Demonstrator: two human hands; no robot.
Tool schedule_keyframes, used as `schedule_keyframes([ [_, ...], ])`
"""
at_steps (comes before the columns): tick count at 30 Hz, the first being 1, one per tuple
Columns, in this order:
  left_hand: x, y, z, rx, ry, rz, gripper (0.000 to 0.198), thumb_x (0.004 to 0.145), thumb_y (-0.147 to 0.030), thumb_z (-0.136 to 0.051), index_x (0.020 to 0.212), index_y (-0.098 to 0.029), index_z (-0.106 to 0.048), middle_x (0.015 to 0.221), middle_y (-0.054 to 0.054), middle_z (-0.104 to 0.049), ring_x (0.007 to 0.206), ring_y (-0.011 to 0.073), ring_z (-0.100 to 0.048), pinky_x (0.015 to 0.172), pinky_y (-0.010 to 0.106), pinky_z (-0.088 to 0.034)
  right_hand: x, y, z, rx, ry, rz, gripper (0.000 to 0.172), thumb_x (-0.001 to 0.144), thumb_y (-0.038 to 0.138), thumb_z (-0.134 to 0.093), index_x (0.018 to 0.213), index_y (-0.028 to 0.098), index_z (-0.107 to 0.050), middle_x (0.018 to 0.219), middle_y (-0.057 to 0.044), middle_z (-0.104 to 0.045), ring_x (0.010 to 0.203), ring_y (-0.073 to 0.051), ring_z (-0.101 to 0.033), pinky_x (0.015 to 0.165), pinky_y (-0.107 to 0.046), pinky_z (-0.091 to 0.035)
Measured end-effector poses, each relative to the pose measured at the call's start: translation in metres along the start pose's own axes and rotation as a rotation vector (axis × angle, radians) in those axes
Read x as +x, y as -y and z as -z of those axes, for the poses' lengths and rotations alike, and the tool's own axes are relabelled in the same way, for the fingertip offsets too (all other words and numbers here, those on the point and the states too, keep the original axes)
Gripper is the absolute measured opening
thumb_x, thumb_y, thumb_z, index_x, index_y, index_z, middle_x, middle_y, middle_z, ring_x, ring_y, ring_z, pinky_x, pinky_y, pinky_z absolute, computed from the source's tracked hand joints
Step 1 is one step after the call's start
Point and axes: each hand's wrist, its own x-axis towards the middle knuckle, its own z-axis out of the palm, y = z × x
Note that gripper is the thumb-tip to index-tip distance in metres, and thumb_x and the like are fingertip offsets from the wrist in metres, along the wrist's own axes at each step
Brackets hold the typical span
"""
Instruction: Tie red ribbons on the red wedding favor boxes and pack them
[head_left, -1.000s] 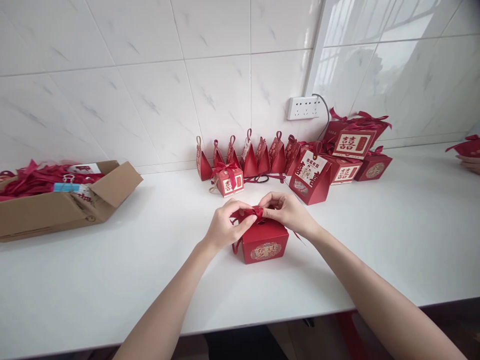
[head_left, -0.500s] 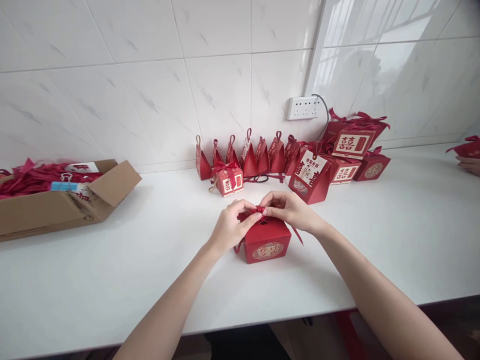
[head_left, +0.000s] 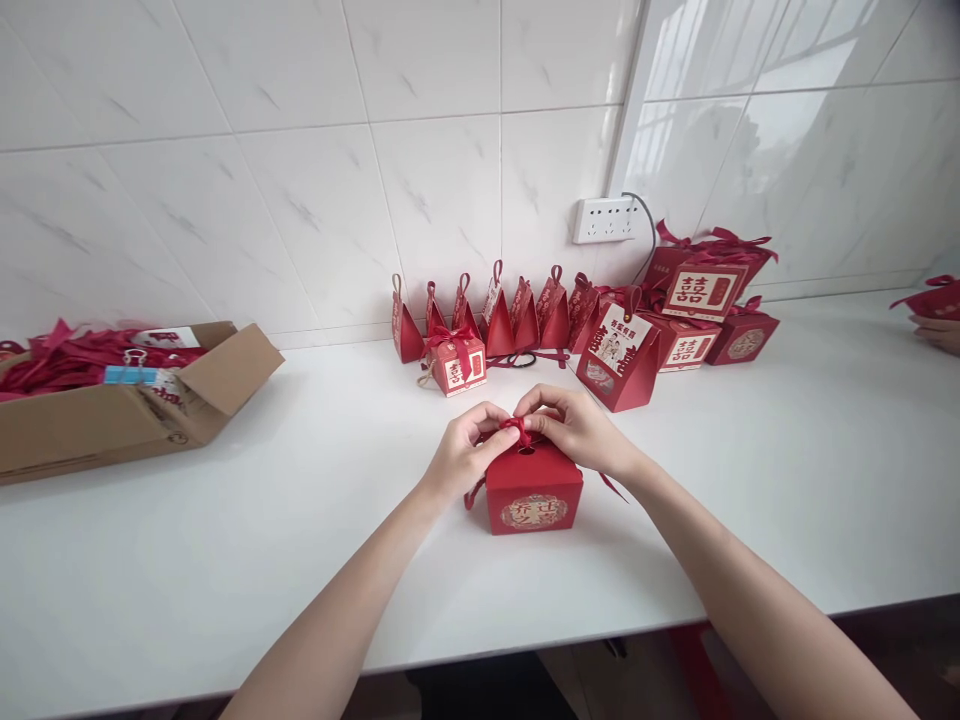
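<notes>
A red gift box [head_left: 534, 500] with a round gold emblem on its front stands upright on the white table before me. My left hand [head_left: 469, 445] and my right hand [head_left: 570, 425] meet over its top, thumbs and fingers pinching a red ribbon [head_left: 517, 432] that is looped into a knot there. One ribbon tail hangs at the box's left side, and another sticks out to the right below my right wrist. Part of the ribbon is hidden behind my fingers. Just beyond my hands sits a small red box with a bow [head_left: 456, 362].
A cardboard carton [head_left: 97, 430] heaped with red ribbons stands at the left. Along the tiled wall are several peaked red boxes [head_left: 499, 318], a larger one [head_left: 619, 360], and stacked bow-tied boxes [head_left: 709, 290]. A power strip [head_left: 606, 220] hangs behind. Another person's hand [head_left: 941, 335] shows far right.
My fingers have shifted slightly on the ribbon, and the loop between them shows more. The box has turned a little, so its front faces me more squarely.
</notes>
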Motion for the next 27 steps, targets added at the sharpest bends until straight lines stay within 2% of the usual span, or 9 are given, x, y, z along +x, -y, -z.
schedule_keyframes([
  [4,0.001,0.002,0.001,-0.025,0.009,0.027,0.019,0.077,-0.035,-0.063,0.078,-0.017,-0.056,0.076,0.0,-0.064,0.068,0.0112,-0.058,0.06,0.021,-0.043,0.0,-0.002,-0.001,-0.062,-0.047,0.021,0.003,0.08,0.02,-0.053,0.077,0.019,-0.054,0.074,0.001,-0.061,0.065,-0.011,-0.06,0.063,-0.025,-0.047],
  [8,0.002,0.005,0.003,-0.076,0.005,0.036,0.022,0.074,-0.034,-0.066,0.074,-0.015,-0.056,0.092,0.004,-0.064,0.076,0.0133,-0.06,0.066,0.025,-0.046,0.0,-0.004,0.0,-0.092,-0.053,0.052,0.004,0.081,0.019,-0.052,0.076,0.019,-0.052,0.075,0.001,-0.059,0.066,-0.011,-0.059,0.066,-0.026,-0.048],
  [12,0.003,0.006,0.004,-0.121,-0.002,0.043,0.027,0.072,-0.034,-0.068,0.065,-0.014,-0.051,0.102,0.008,-0.062,0.085,0.0162,-0.06,0.07,0.026,-0.046,-0.002,-0.002,-0.002,-0.112,-0.024,0.06,0.005,0.082,0.019,-0.05,0.077,0.019,-0.052,0.075,0.001,-0.059,0.066,-0.011,-0.059,0.066,-0.027,-0.049],
  [15,0.003,0.005,0.003,-0.147,-0.009,0.042,0.03,0.071,-0.034,-0.068,0.063,-0.014,-0.048,0.105,0.008,-0.061,0.081,0.0149,-0.06,0.069,0.026,-0.046,-0.002,-0.001,-0.001,-0.106,-0.005,0.05,0.006,0.082,0.02,-0.049,0.077,0.019,-0.052,0.075,0.001,-0.059,0.067,-0.011,-0.059,0.068,-0.028,-0.05],
  [18,0.003,0.005,0.002,-0.151,-0.022,0.028,0.031,0.07,-0.034,-0.068,0.063,-0.014,-0.046,0.103,0.007,-0.061,0.079,0.0147,-0.06,0.068,0.026,-0.045,-0.003,0.001,0.006,-0.098,0.028,0.089,0.008,0.082,0.022,-0.05,0.076,0.02,-0.055,0.079,0.0,-0.06,0.073,-0.013,-0.06,0.076,-0.031,-0.05],
  [22,0.003,0.005,0.002,-0.131,-0.04,0.014,0.03,0.069,-0.033,-0.068,0.062,-0.015,-0.045,0.102,0.007,-0.062,0.078,0.0141,-0.059,0.07,0.027,-0.044,-0.005,0.008,0.019,-0.267,0.099,0.178,0.008,0.078,0.018,-0.054,0.074,0.02,-0.061,0.093,-0.004,-0.06,0.091,-0.018,-0.059,0.084,-0.033,-0.047],
  [25,0.002,0.004,0.003,-0.114,-0.033,0.013,0.03,0.068,-0.033,-0.068,0.061,-0.015,-0.044,0.104,0.009,-0.062,0.081,0.0159,-0.06,0.07,0.028,-0.044,-0.008,0.012,0.023,-0.398,0.132,0.174,0.003,0.075,0.02,-0.061,0.076,0.021,-0.064,0.093,-0.003,-0.061,0.088,-0.018,-0.06,0.081,-0.032,-0.047],
  [27,0.002,0.003,0.003,-0.088,-0.036,0.005,0.03,0.068,-0.032,-0.067,0.06,-0.016,-0.043,0.106,0.01,-0.062,0.089,0.0194,-0.06,0.072,0.029,-0.044,-0.008,0.012,0.022,-0.424,0.119,0.179,0.005,0.074,0.026,-0.066,0.077,0.022,-0.065,0.091,-0.003,-0.062,0.085,-0.019,-0.06,0.077,-0.032,-0.048],
])
